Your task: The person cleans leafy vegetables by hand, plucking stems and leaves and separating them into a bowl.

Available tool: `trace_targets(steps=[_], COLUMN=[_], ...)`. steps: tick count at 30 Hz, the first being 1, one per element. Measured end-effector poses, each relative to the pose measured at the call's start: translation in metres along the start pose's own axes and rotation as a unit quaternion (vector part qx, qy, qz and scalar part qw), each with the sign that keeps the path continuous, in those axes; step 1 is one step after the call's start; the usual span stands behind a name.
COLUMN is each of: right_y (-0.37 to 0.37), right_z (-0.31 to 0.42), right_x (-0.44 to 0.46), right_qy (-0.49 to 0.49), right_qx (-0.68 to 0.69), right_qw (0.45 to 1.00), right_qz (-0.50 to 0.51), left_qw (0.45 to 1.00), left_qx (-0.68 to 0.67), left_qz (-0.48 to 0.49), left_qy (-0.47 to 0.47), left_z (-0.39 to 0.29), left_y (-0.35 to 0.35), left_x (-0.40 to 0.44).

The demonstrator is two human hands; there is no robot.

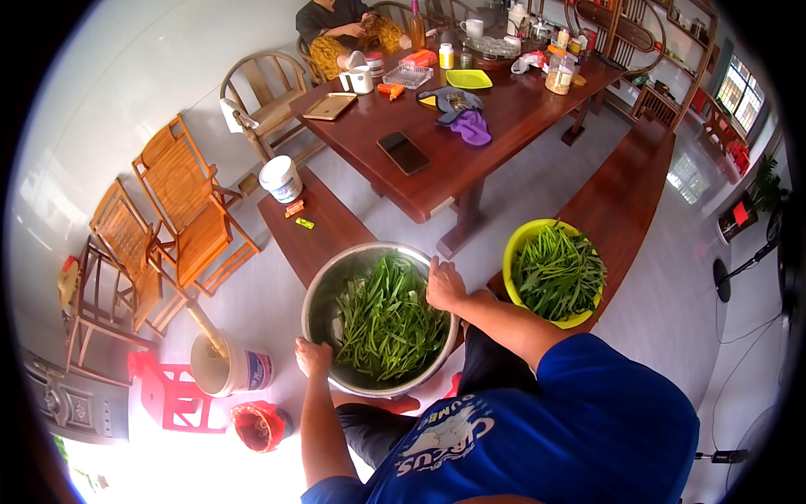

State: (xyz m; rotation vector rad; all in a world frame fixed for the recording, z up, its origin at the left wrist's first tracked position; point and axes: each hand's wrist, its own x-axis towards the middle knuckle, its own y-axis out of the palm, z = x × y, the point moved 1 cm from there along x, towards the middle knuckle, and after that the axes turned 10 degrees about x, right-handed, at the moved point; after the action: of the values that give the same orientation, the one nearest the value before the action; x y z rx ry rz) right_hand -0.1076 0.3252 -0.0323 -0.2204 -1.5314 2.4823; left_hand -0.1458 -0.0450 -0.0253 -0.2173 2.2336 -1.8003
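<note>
A large steel basin (319, 307) is between my hands, with a heap of long-stemmed leafy greens (390, 323) in it. My left hand (314, 357) is closed on the basin's left rim. On the upper right rim, my right hand (445, 284) grips with its fingers curled. Part of the basin hangs over my legs. To the right, a yellow-green bowl (509, 260) stands on a wooden bench and holds more greens (561, 270).
A long wooden table (336, 139) carries a phone (403, 153), a purple cloth and jars. White tub (281, 179) sits on the left bench. On the floor are a bucket (220, 370), red stool (168, 395) and red-lined bin (259, 427). Another person (340, 29) sits behind the table.
</note>
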Motion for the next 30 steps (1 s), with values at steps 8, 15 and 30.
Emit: trace_targets(steps=[8, 15, 30], right_y=[-0.0006, -0.0006, 0.0001], right_z=[0.0015, 0.0002, 0.0], right_x=[-0.0005, 0.0001, 0.0], right_qy=[0.004, 0.002, -0.002], right_qx=[-0.002, 0.007, 0.005], right_qw=[1.0, 1.0, 1.0], right_qz=[0.005, 0.004, -0.007], left_qw=[1.0, 1.0, 1.0], left_qx=[-0.003, 0.002, 0.005], left_qz=[0.002, 0.003, -0.002], left_qy=[0.003, 0.002, 0.004], left_z=[0.0026, 0.0014, 0.0031], left_y=[0.0026, 0.0018, 0.0046], left_x=[0.0019, 0.0012, 0.003])
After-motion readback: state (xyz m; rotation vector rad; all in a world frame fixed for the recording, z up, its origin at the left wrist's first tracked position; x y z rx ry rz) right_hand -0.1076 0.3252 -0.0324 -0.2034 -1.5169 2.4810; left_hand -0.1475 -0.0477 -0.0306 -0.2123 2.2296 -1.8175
